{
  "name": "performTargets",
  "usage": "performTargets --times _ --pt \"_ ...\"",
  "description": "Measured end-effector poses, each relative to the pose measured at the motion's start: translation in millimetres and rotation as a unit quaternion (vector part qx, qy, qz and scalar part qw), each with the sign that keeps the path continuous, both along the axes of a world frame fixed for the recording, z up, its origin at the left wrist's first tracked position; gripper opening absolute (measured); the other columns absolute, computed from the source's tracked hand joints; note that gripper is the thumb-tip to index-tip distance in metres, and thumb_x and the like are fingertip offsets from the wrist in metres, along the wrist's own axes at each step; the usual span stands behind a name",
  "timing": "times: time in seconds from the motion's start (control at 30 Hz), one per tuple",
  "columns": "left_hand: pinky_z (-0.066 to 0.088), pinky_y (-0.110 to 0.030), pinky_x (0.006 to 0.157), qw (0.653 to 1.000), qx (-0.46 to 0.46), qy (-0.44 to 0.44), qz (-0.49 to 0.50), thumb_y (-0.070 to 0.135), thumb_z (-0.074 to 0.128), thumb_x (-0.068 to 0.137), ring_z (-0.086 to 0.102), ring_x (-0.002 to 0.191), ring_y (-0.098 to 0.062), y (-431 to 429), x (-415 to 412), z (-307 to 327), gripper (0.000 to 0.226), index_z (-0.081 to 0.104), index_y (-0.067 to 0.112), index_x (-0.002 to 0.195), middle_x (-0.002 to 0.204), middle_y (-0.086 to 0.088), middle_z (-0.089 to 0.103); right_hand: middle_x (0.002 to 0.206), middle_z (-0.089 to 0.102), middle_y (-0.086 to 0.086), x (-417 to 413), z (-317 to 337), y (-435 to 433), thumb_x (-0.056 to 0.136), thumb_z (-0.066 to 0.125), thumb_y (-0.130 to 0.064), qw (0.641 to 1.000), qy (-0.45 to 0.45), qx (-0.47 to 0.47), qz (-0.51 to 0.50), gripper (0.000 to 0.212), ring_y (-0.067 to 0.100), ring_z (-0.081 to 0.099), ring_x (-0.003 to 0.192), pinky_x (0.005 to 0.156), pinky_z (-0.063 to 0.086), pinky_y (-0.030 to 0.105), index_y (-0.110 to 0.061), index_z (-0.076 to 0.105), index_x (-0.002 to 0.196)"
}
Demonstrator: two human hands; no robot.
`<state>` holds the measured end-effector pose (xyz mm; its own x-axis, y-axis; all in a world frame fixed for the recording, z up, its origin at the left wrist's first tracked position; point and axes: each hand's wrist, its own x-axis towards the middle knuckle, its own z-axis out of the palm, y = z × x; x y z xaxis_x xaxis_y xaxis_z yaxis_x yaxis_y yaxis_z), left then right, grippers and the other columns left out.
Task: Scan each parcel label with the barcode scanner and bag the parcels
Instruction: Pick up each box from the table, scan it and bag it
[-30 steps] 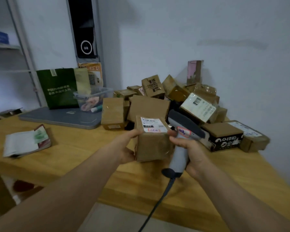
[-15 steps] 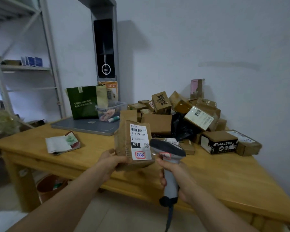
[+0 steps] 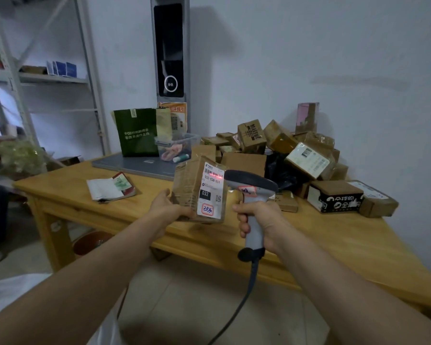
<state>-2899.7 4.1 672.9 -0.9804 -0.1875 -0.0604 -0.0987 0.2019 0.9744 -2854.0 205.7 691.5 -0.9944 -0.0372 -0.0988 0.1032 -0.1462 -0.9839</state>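
My left hand (image 3: 168, 212) grips a small brown cardboard parcel (image 3: 187, 188) by its lower left edge and holds it upright above the table's front. Its white label (image 3: 210, 192) faces me, and a red scan line lies across the barcode at the top. My right hand (image 3: 259, 220) grips the grey handle of the barcode scanner (image 3: 250, 188), whose dark head points left at the label from close by. The scanner's cable (image 3: 237, 305) hangs down toward the floor.
A heap of brown parcels (image 3: 279, 145) fills the back right of the wooden table (image 3: 334, 245). A green paper bag (image 3: 136, 131), a clear plastic tub (image 3: 176, 146), a grey laptop (image 3: 135, 165) and a booklet (image 3: 110, 186) sit at the left. Metal shelving (image 3: 47, 78) stands far left. A white bag (image 3: 10, 295) lies low left.
The parcel rose off the table and turned upright with its label toward me. The scanner swung up to the label's right, and the red scan line now shows on the barcode.
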Motion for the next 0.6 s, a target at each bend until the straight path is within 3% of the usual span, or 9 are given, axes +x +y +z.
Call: performTargets --times 0.4,0.53,0.6 --pt "0.044 -0.037 0.094 1.000 -0.007 0.001 0.014 -0.001 0.082 0.064 0.054 0.119 -0.027 -15.6 -6.1 -1.5 0.111 0.017 0.014 0.152 0.138 -0.012 0.050 0.051 0.051 0.004 -6.8 3.3 -8.9 0.078 0.070 -0.003 1.000 -0.006 -0.014 0.010 0.015 0.015 0.042 0.040 0.044 0.041 0.025 -0.006 0.057 0.073" --pt "0.043 -0.031 0.084 1.000 -0.012 0.006 0.013 -0.001 0.080 0.068 0.053 0.118 -0.027 -17.4 -4.7 0.1 0.106 0.018 0.014 0.152 0.139 -0.012 0.048 0.050 0.052 0.004 -7.8 4.9 -13.9 0.078 0.071 -0.004 1.000 -0.010 -0.010 0.013 0.015 0.015 0.042 0.039 0.045 0.041 0.025 -0.006 0.057 0.074" --pt "0.045 -0.035 0.091 1.000 -0.012 0.005 0.016 0.000 0.081 0.066 0.053 0.119 -0.028 -19.0 -5.4 0.1 0.108 0.018 0.014 0.152 0.139 -0.012 0.048 0.050 0.052 0.003 -8.3 5.0 -15.6 0.079 0.070 -0.005 1.000 -0.012 -0.012 0.013 0.014 0.014 0.043 0.039 0.044 0.041 0.025 -0.006 0.057 0.076"
